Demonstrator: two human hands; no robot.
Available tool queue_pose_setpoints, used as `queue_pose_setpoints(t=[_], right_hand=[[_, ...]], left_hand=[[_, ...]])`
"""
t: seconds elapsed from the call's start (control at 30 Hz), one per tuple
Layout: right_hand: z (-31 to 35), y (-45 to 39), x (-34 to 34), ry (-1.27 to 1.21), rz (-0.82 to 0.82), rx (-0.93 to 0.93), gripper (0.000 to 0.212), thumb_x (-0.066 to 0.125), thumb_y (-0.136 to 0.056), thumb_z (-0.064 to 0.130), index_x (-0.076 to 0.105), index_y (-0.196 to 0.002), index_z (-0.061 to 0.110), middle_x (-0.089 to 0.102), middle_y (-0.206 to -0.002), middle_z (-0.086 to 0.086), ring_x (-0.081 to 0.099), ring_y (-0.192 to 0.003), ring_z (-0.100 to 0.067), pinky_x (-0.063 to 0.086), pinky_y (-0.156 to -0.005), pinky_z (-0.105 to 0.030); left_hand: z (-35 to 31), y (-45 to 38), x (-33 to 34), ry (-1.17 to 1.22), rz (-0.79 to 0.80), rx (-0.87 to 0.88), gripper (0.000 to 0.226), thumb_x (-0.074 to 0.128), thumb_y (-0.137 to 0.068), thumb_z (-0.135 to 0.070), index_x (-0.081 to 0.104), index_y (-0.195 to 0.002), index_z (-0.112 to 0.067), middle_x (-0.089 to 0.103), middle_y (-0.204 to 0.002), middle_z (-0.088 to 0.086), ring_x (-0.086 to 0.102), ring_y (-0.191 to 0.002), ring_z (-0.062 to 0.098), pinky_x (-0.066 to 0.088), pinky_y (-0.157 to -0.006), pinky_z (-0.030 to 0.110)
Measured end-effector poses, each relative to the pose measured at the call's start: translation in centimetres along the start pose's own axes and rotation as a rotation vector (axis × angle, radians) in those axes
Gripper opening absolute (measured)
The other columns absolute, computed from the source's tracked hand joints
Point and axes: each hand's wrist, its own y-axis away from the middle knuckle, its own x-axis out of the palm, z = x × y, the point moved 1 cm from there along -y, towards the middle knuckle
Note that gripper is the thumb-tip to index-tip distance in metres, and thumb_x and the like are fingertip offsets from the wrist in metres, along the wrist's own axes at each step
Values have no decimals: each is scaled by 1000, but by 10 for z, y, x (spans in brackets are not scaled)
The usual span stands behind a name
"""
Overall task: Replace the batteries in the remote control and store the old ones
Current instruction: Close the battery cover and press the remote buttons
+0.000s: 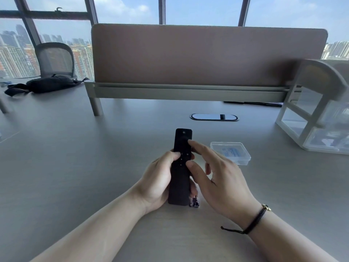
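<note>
A black remote control (pixel 180 178) is held button side up over the middle of the table. My left hand (pixel 158 178) grips it from the left, thumb on the buttons. My right hand (pixel 217 174) touches its right edge with index fingertip and thumb, the other fingers loosely spread. Two dark batteries (pixel 194 201) lie side by side on the table just right of the remote's near end, partly hidden under my fingers. A small clear plastic box (pixel 230 152) with its lid on sits to the right.
A white drawer organiser (pixel 319 114) stands at the right edge of the grey table (pixel 75 148). A tan desk divider (pixel 207 55) runs across the back, with a cable grommet (pixel 214 117) before it. A black bag (pixel 47 85) lies far left.
</note>
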Motion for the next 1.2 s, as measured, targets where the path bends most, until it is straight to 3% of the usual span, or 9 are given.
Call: queue_pose_setpoints(t=[0.13,0.27,0.37,0.5,0.6,0.7,0.9,1.2], right_hand=[[2,0,-2,-4,-5,-3,46,46,-93,50,47,-137,39,44,-81,38,54,-91,-2,33,-66,-6],[4,0,-3,-8,-3,-4,41,47,-93,48,49,-134,39,45,-78,40,44,-77,12,32,-66,-2],[3,1,-2,-9,15,-22,37,46,-95,47,49,-130,38,62,-101,32,43,-76,21,33,-67,-3],[0,1,1,0,29,-27,36,48,-96,45,48,-131,37,64,-116,28,43,-76,23,33,-67,-3],[0,1,1,3,29,-26,37,44,-95,48,47,-131,38,65,-111,28,43,-75,22,33,-66,-4],[1,2,0,7,26,-23,38,44,-95,49,47,-132,39,57,-92,35,43,-74,21,32,-64,-3],[1,1,0,5,44,-7,41,49,-95,45,48,-135,38,43,-75,43,47,-77,9,33,-64,-3],[2,0,-1,1,69,-2,41,47,-95,46,45,-136,39,52,-86,29,45,-75,6,38,-66,-10]], left_hand=[[-1,1,0,6,-4,-3,40,33,-101,-32,58,-112,-3,59,-65,18,59,-52,33,51,-52,35],[-2,3,2,-1,-22,18,37,38,-100,-34,58,-109,-4,57,-63,18,57,-50,32,49,-53,36],[-2,2,3,-82,-72,81,22,45,-100,-24,54,-102,-4,56,-55,16,52,-42,28,45,-45,32],[-1,-1,2,-178,-92,142,13,44,-101,-18,52,-96,-9,52,-51,16,48,-38,26,41,-40,28],[0,-2,1,-212,-97,170,14,42,-102,-16,52,-92,-12,50,-50,16,46,-36,26,40,-39,28],[0,-2,1,-204,-112,172,13,43,-101,-16,51,-93,-9,49,-50,17,45,-36,26,39,-39,28],[-2,1,0,-48,-96,106,26,42,-98,-23,57,-101,-2,51,-54,19,47,-38,27,40,-40,29],[-2,1,0,-43,-93,109,25,40,-100,-22,56,-104,-3,51,-53,19,47,-37,27,40,-39,29]])
